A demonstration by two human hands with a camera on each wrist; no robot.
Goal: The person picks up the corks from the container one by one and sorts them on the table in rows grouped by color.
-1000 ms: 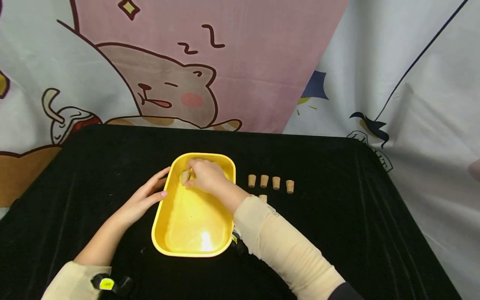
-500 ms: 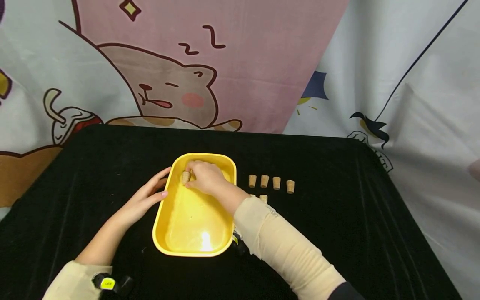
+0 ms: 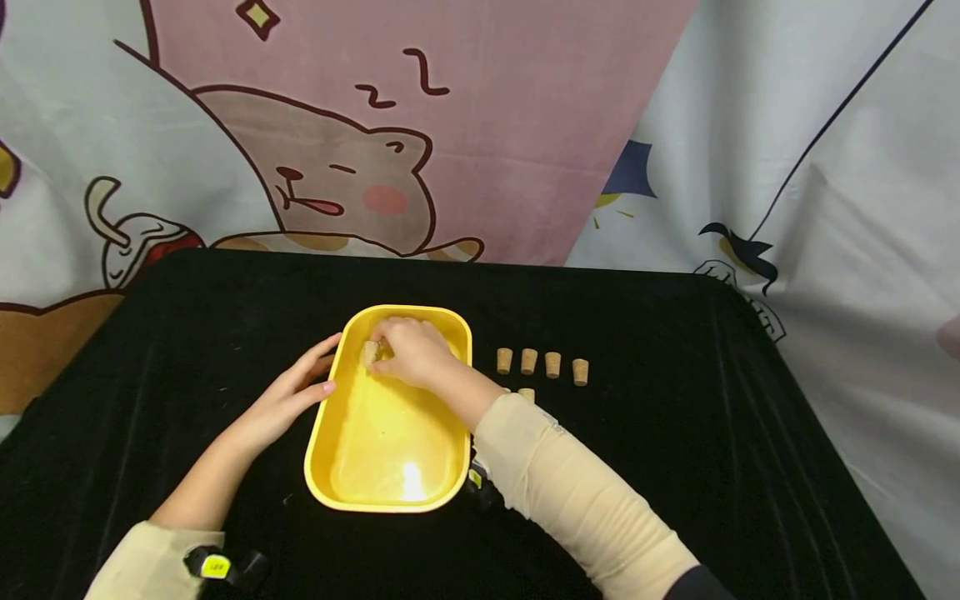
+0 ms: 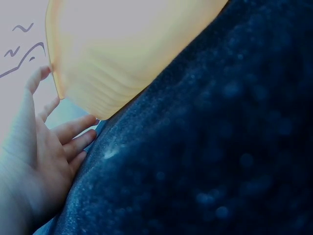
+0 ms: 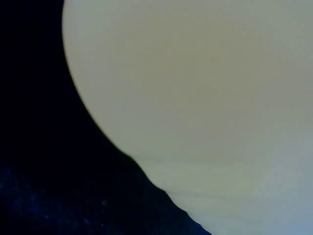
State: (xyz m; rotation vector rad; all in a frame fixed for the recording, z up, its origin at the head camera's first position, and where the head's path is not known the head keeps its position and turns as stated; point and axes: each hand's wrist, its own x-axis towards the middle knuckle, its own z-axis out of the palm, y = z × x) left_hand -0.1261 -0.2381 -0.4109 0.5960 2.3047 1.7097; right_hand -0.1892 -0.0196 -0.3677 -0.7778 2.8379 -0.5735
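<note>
In the head view a yellow tray with rounded corners rests on the black cloth. My right hand reaches in over its right rim and pinches a small tapered cork at the upper left of the tray floor. My left hand touches the tray's left side with fingers spread and loosely extended. The left wrist view shows that left hand with its fingertips at the outer wall of the tray. A pale blurred surface fills most of the right wrist view, and the right hand is hidden there.
Right of the tray several corks stand in a row on the black cloth. Closer to me, another cork shows partly behind the right forearm. A printed curtain hangs behind the table.
Hardly anything differs: the right forearm has shifted very slightly to the right. Both hands, the cork and the tray stay in place.
</note>
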